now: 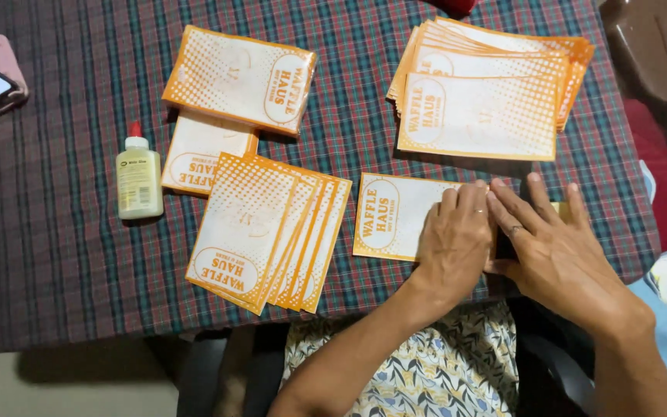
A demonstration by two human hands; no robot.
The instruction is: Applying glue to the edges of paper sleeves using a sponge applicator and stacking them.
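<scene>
On the plaid tablecloth (55,255) before me, my left hand (455,239) and right hand (553,247) press flat, fingers spread, on one orange-and-white paper bag (391,216). Beside it a fanned stack (272,232); farther off another pile (488,93). A glue bottle (139,179), red-capped, stands left.

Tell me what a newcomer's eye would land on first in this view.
First, the two hands at the table's near edge: the left hand and right hand press flat on one orange-and-white paper sleeve. Next, the stacks of like sleeves on the plaid tablecloth: a fanned pile near centre and a thick one far right. A small glue bottle lies to the left.
</scene>
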